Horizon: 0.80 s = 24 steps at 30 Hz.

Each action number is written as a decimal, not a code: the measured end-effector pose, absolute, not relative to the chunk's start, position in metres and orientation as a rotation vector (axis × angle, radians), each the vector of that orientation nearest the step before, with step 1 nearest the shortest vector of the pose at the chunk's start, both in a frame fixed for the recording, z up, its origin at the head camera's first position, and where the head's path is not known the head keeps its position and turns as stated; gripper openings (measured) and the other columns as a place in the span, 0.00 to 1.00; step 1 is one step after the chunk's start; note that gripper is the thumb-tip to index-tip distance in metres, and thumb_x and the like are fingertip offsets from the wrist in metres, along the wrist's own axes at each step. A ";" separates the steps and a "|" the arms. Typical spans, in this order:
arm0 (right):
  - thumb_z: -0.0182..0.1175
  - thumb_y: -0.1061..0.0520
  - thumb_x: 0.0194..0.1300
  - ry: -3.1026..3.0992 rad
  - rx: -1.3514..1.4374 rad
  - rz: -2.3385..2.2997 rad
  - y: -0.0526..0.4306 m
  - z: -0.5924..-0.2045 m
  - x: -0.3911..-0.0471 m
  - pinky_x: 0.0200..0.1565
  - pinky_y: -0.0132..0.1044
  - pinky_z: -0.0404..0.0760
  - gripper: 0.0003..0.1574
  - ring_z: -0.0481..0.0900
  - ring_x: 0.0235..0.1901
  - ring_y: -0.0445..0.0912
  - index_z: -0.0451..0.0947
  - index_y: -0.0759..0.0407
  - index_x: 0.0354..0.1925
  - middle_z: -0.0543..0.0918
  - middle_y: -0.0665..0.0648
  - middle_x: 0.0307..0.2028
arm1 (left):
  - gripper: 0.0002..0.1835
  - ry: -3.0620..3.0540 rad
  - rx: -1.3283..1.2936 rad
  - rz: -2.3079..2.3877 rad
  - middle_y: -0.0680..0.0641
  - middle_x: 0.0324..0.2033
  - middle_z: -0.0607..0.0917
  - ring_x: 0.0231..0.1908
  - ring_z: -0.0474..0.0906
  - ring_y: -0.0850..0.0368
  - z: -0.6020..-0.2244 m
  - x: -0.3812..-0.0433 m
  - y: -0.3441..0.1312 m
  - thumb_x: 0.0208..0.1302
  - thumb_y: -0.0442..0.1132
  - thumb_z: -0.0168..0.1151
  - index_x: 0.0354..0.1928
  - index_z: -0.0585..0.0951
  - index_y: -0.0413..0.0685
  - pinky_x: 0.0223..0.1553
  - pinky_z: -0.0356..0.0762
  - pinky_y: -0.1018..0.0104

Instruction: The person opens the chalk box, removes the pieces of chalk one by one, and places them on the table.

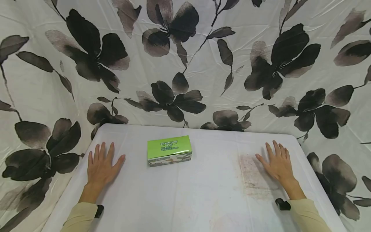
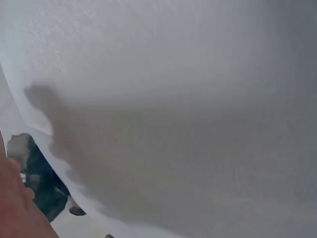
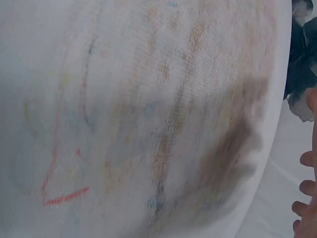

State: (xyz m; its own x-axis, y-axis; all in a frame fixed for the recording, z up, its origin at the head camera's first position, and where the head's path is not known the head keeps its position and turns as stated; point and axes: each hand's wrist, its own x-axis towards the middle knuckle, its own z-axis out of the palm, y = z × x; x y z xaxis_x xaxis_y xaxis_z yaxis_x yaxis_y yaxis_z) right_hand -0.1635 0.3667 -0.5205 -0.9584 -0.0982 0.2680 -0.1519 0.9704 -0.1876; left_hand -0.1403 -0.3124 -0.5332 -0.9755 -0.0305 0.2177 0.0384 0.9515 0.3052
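A green box with printed lettering on top and a patterned front side lies on the white table, left of the middle. To its left, my left hand is spread palm down with straight fingers, holding nothing. My right hand is spread the same way on the far right, beside a reddish stain. The left wrist view catches only part of the left hand at its lower left edge. In the right wrist view, fingertips show along the right edge.
The white table has rounded far corners. Its cloth carries a reddish-brown stain, with coloured streaks and a red line seen close in the right wrist view. Behind it hangs a white curtain with dark flowers. Black wrist cameras sit at both cuffs.
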 end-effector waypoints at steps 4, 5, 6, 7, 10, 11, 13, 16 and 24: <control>0.60 0.43 0.71 -2.672 0.217 0.367 0.362 -0.523 -0.167 0.64 0.71 0.60 0.39 0.64 0.62 0.76 0.70 0.73 0.64 0.68 0.80 0.63 | 0.42 -2.854 0.019 -0.472 0.22 0.72 0.57 0.73 0.47 0.23 -0.528 -0.142 -0.307 0.76 0.60 0.50 0.76 0.59 0.33 0.72 0.38 0.28; 0.62 0.46 0.69 -2.620 0.228 0.379 0.361 -0.524 -0.168 0.62 0.71 0.62 0.37 0.67 0.60 0.76 0.72 0.74 0.62 0.70 0.80 0.61 | 0.41 -2.847 0.029 -0.472 0.22 0.71 0.58 0.71 0.50 0.22 -0.526 -0.143 -0.305 0.76 0.59 0.50 0.75 0.60 0.32 0.71 0.42 0.28; 0.64 0.49 0.67 -2.570 0.242 0.386 0.360 -0.525 -0.170 0.60 0.70 0.65 0.35 0.69 0.58 0.75 0.73 0.74 0.60 0.73 0.79 0.59 | 0.40 -2.840 0.043 -0.474 0.21 0.69 0.60 0.69 0.52 0.21 -0.524 -0.143 -0.303 0.76 0.58 0.51 0.74 0.61 0.31 0.69 0.46 0.27; 0.65 0.51 0.66 -2.531 0.252 0.391 0.359 -0.525 -0.171 0.58 0.70 0.67 0.33 0.71 0.56 0.75 0.75 0.75 0.58 0.75 0.79 0.56 | 0.39 -2.833 0.059 -0.481 0.21 0.67 0.61 0.67 0.54 0.21 -0.522 -0.144 -0.302 0.76 0.56 0.51 0.73 0.62 0.29 0.68 0.49 0.27; 0.67 0.56 0.62 -2.453 0.283 0.404 0.356 -0.525 -0.174 0.54 0.70 0.71 0.28 0.75 0.51 0.74 0.77 0.76 0.53 0.78 0.77 0.51 | 0.36 -2.815 0.102 -0.488 0.21 0.64 0.65 0.63 0.60 0.22 -0.518 -0.144 -0.295 0.77 0.54 0.52 0.70 0.64 0.27 0.64 0.57 0.28; 0.68 0.57 0.61 -2.443 0.290 0.410 0.354 -0.523 -0.174 0.52 0.69 0.72 0.27 0.76 0.50 0.74 0.78 0.76 0.52 0.79 0.77 0.49 | 0.36 -2.811 0.113 -0.493 0.21 0.63 0.66 0.62 0.62 0.22 -0.516 -0.145 -0.293 0.77 0.53 0.52 0.70 0.65 0.27 0.63 0.59 0.29; 0.68 0.58 0.61 -2.433 0.298 0.430 0.351 -0.521 -0.175 0.50 0.69 0.73 0.25 0.77 0.48 0.74 0.79 0.76 0.50 0.80 0.76 0.48 | 0.34 -2.793 0.125 -0.503 0.22 0.61 0.69 0.59 0.66 0.23 -0.514 -0.145 -0.289 0.77 0.53 0.52 0.68 0.67 0.28 0.60 0.64 0.29; 0.69 0.59 0.62 -2.439 0.296 0.460 0.346 -0.517 -0.175 0.48 0.67 0.74 0.23 0.78 0.46 0.73 0.80 0.75 0.49 0.81 0.76 0.46 | 0.33 -2.767 0.136 -0.531 0.24 0.59 0.72 0.56 0.69 0.24 -0.510 -0.145 -0.283 0.78 0.53 0.52 0.67 0.69 0.28 0.55 0.69 0.30; 0.70 0.60 0.62 -2.445 0.267 0.558 0.332 -0.513 -0.176 0.46 0.64 0.75 0.20 0.79 0.44 0.71 0.80 0.73 0.48 0.82 0.74 0.45 | 0.32 -2.739 0.185 -0.641 0.25 0.59 0.74 0.57 0.70 0.26 -0.505 -0.146 -0.262 0.79 0.53 0.51 0.66 0.71 0.28 0.56 0.70 0.32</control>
